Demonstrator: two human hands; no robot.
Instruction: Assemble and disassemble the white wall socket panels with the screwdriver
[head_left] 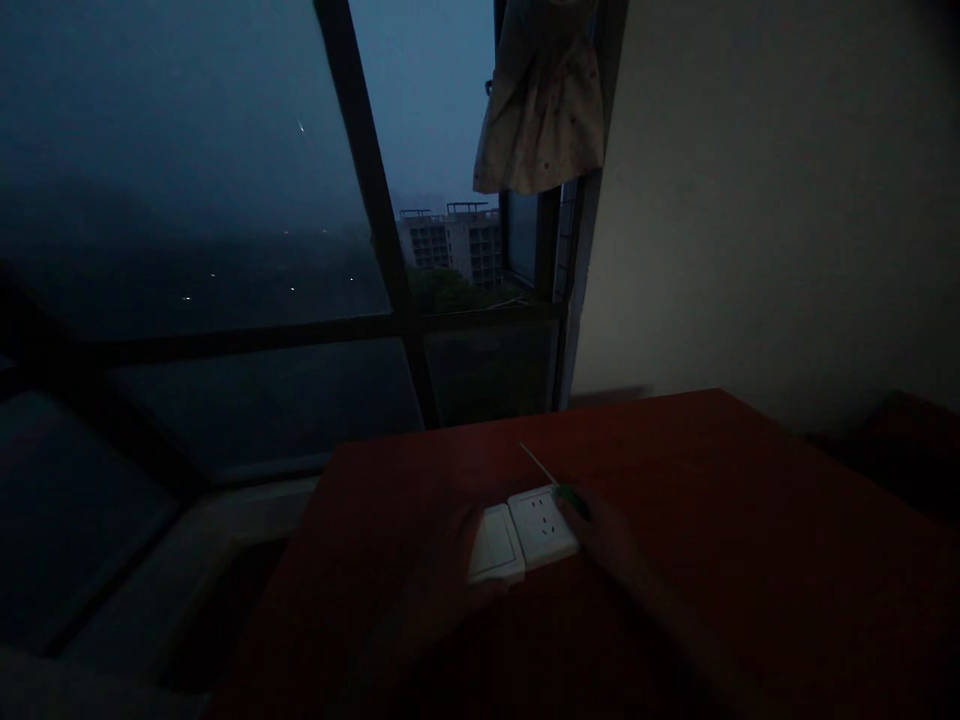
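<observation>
A white wall switch point(496, 541) and a white power socket point(543, 524) lie side by side on the red-brown table point(675, 450), their edges meeting. My left hand point(448, 572) grips the switch from its left side, with the thumb along the near edge. In my right hand point(606, 535) is a screwdriver point(538, 464) with a green handle. Its thin shaft points away from me to the upper left, beyond the socket. My right fingers rest at the socket's right edge. Dim light hides much of both hands.
Dark-framed windows point(397, 250) stand behind and left of the table, with a building point(454, 245) outside. A pale cloth garment point(541, 120) hangs by the window. To the right rises a plain wall point(750, 200). A pale sill point(255, 510) runs beside the table's left edge.
</observation>
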